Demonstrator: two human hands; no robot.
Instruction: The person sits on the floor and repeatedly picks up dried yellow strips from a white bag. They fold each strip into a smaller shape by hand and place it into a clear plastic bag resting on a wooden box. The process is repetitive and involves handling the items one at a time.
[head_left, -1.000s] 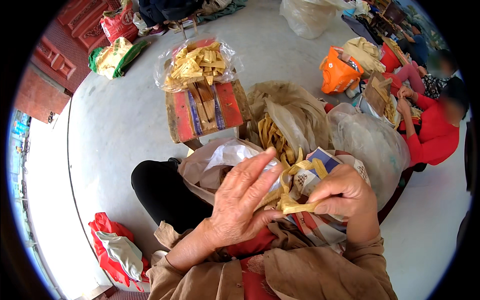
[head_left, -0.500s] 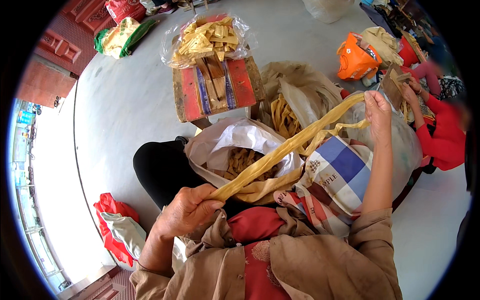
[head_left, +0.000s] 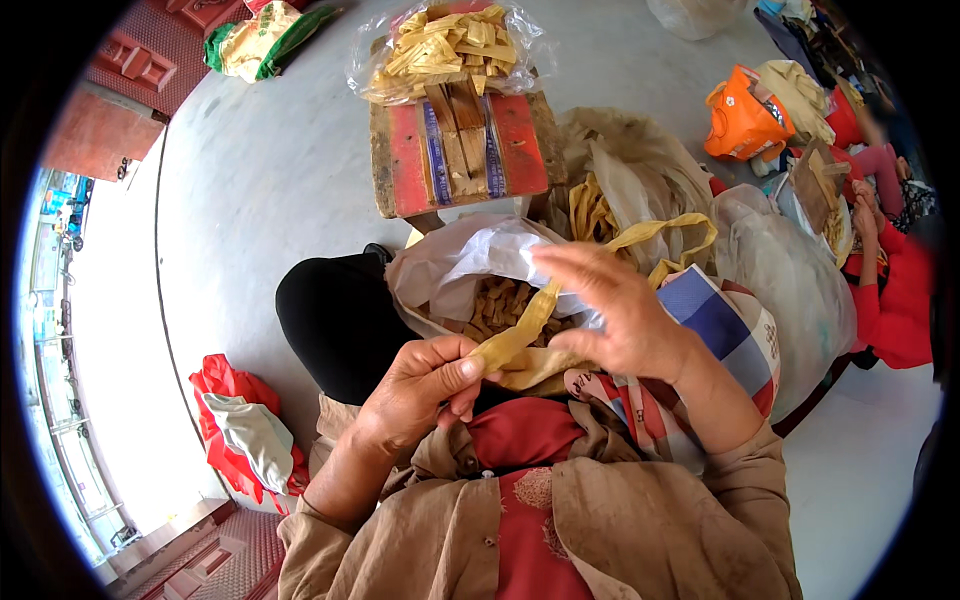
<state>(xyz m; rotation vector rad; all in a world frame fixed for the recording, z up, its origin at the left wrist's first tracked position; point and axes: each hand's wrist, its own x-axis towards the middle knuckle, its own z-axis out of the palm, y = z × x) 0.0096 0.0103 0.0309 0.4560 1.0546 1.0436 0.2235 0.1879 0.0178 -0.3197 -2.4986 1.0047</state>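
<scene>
Pinched between the thumb and fingers of my left hand (head_left: pixel 420 392) is the end of a long, flat yellow strip (head_left: pixel 522 332), its fibre unclear. From there the strip rises behind my right hand (head_left: pixel 635 322) and loops loosely beyond it. My right hand hovers just beside the strip with its fingers apart, gripping nothing that shows. Below both hands, a white sack (head_left: pixel 432 262) in my lap holds many short brownish pieces (head_left: pixel 500 305). More yellow strips (head_left: pixel 592 212) lie in a translucent bag (head_left: pixel 640 165) behind it.
Ahead stands a red wooden stool (head_left: pixel 400 165) with a slotted wooden block (head_left: pixel 460 130) and clear plastic (head_left: pixel 362 70) holding folded yellow pieces (head_left: pixel 450 45). A checked cloth (head_left: pixel 700 312) lies at my right. Farther right are an orange bag (head_left: pixel 745 112) and a person in red (head_left: pixel 895 300).
My right hand has let go of the strip's far part and come in toward my left hand. The stretched strip now hangs slack in a loop. My view has shifted slightly.
</scene>
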